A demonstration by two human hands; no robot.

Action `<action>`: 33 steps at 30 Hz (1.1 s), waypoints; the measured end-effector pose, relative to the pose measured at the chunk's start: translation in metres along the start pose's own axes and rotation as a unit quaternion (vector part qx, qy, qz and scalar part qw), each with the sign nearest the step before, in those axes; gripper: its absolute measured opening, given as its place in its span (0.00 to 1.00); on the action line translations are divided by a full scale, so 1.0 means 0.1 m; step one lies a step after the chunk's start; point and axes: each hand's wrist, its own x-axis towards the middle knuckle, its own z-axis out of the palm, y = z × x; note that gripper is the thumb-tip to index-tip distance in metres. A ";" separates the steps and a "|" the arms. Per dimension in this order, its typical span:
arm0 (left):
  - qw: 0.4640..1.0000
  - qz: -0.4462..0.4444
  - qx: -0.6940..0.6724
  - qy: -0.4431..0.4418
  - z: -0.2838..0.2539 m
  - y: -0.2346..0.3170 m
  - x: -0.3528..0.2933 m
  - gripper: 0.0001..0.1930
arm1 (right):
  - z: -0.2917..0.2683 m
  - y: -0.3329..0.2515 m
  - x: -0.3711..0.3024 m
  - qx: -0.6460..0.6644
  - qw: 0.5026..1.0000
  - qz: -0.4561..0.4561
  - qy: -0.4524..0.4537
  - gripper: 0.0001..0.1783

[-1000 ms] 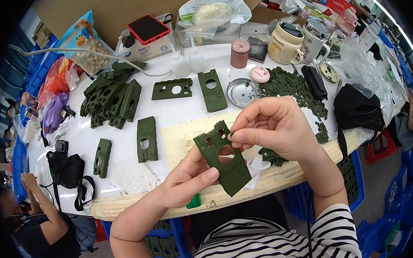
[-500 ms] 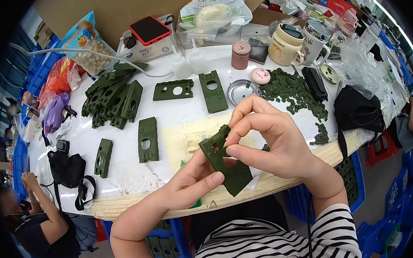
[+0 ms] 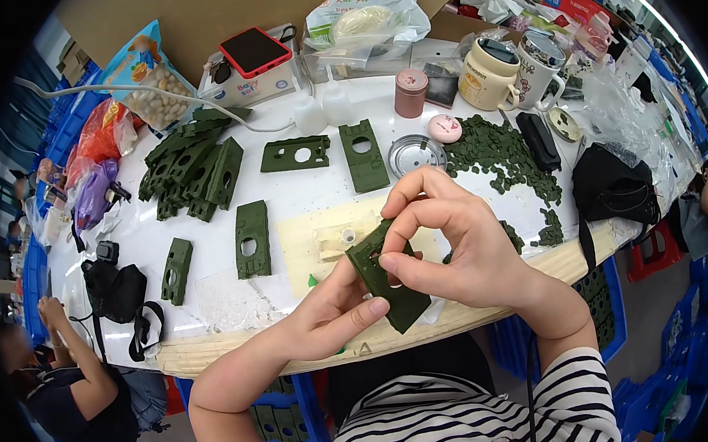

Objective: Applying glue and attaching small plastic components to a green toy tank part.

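A dark green plastic toy tank hull plate point(image 3: 409, 305) is held tilted above the front edge of the table. My left hand point(image 3: 324, 322) grips it from the lower left, thumb on the near face and fingers behind. At the plate's upper end my right hand point(image 3: 461, 243) is closed, thumb and forefinger pinched beside a hole; whether a small piece sits between them is hidden. Behind the plate, a cream fixture block point(image 3: 337, 240) rests on a pale yellow sheet point(image 3: 294, 233). More hull plates point(image 3: 252, 239) lie on the white table, and several are stacked in a pile point(image 3: 189, 168).
Many small green pieces point(image 3: 496, 154) spread on the right near a round metal dish point(image 3: 416, 157). Mugs point(image 3: 488, 73), a pink canister point(image 3: 411, 94) and white squeeze bottles point(image 3: 335, 102) stand farther back. Black bags point(image 3: 615, 185) flank the work area. A co-worker point(image 3: 76, 384) sits at left.
The plate has turned slightly in my left hand, with its upper end shifted. My right fingers have slid a little left and now cover more of its holes.
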 end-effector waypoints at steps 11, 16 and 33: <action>1.000 -0.001 0.023 0.016 0.01 -0.02 -0.01 0.27 | 0.03 0.02 0.00 -0.009 1.000 -0.001 0.012 0.04; 0.999 0.020 0.029 0.024 0.00 -0.06 0.00 0.28 | 0.05 0.06 0.00 -0.027 0.999 -0.023 0.027 0.05; 0.998 0.028 0.033 0.037 -0.04 -0.14 -0.03 0.30 | 0.06 0.06 0.01 -0.061 0.996 -0.055 0.039 0.06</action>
